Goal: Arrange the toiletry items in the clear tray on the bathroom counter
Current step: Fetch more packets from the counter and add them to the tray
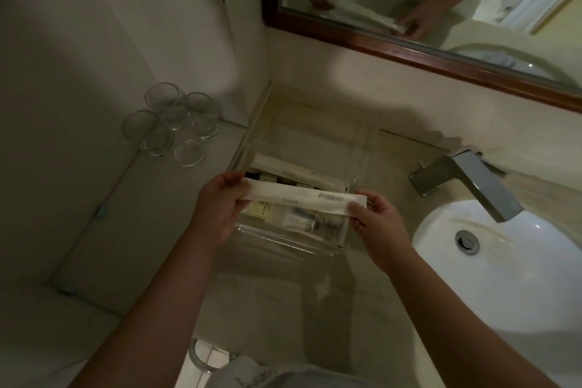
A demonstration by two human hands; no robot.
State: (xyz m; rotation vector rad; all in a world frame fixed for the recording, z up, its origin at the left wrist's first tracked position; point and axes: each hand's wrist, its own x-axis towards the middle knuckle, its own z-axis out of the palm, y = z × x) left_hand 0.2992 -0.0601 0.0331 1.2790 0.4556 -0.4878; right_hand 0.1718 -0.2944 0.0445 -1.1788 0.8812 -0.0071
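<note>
Right now holding long white packet [305, 199] by both ends, lifted above clear tray [285, 241]. Left hand [220, 205] pinching packet's left end betw. thumb and fingers; right hand [376, 216] pinching right end, thumb on top, fingers under. Neither hand spread.

Key relation: packet's long axis running hand to hand, left-right, slightly tilted w/ left end further from body. Roughly parallel to tray's width and to another white packet [296, 169] already lying in tray, beyond the grip. Below the grip, more items: small tube [310, 220] and yellowish sachet [263, 209], nearer the body than the lifted packet; dark items [274, 179] just past it. Exact type of each too dim to tell.

Both hands equally near tray, one at each side wall. Judgement: next move prob. a straight lowering, keeping axis as is, so packet drops in between walls w/o turning. Risk: packet looks about as long as tray is wide, so ends may catch on walls.

Sink [519, 261] well apart to the right of the grip.
</note>
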